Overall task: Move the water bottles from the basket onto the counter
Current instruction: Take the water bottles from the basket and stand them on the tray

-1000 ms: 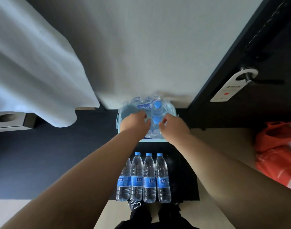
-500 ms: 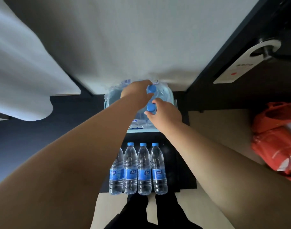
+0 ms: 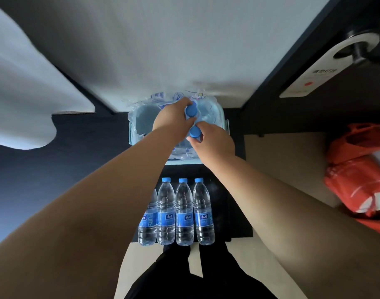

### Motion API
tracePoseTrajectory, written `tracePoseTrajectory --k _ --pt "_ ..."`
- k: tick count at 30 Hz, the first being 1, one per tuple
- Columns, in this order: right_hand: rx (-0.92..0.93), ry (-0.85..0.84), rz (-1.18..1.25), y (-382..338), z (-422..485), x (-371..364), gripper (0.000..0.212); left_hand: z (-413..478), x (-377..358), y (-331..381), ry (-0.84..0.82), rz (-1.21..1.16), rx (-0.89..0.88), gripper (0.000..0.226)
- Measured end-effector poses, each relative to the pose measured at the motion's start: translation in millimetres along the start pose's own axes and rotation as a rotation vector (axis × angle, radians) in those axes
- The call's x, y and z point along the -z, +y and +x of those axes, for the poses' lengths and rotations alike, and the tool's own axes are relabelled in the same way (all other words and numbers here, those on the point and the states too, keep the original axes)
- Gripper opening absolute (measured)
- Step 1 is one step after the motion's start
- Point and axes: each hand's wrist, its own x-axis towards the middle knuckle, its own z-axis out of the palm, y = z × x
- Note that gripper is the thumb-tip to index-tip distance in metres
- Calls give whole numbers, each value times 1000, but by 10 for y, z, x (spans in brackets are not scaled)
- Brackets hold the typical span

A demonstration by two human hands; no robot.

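Note:
A pale blue basket (image 3: 139,117) lined with torn clear plastic wrap stands against the white wall. My left hand (image 3: 171,120) is closed around the neck of a water bottle, whose blue cap (image 3: 190,110) shows between my fingers. Just nearer, my right hand (image 3: 212,141) grips a second bottle below its blue cap (image 3: 195,132). Both bottles stand upright inside the basket, their bodies mostly hidden. Several clear water bottles with blue labels (image 3: 176,212) stand in a row on the dark counter (image 3: 234,212) in front of the basket.
An orange plastic bag (image 3: 359,180) lies at the right on the beige surface. A dark door with a white hanger sign (image 3: 318,72) is at the upper right. A white cloth (image 3: 27,93) hangs at the left. My dark trousers show at the bottom.
Both hands reached into the basket and closed on the necks of two bottles. The caps now show a little higher above the wrap than before.

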Motion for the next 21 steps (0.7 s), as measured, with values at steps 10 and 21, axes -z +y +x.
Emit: tracePoseTrajectory --k 10,21 --pt "129 159 145 -266 -243 714 19 -732 525 12 242 -205 46 19" --pt "272 371 170 -812 -752 1476 22 -1531 1197 360 391 -316 -125 17"
